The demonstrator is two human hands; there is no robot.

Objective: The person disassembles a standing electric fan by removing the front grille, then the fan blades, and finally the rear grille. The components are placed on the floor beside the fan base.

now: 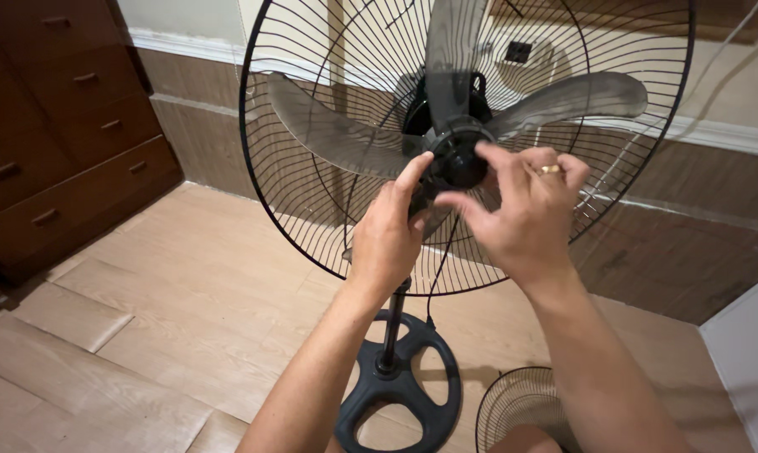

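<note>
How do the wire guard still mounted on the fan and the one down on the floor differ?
The mounted guard stands upright behind the translucent blades, seen nearly whole; the loose guard rests on the floor by the round black base, partly cut off at the frame's bottom edge. Both hands are at the hub, well above the loose guard. Both guards are round black wire grilles.

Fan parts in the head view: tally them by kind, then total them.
Translucent blades: 3
Wire grilles, rear one mounted, front one on the floor: 2
Black hub cap, both hands at it: 1
Round base: 1
Pole: 1
Total: 8
</note>
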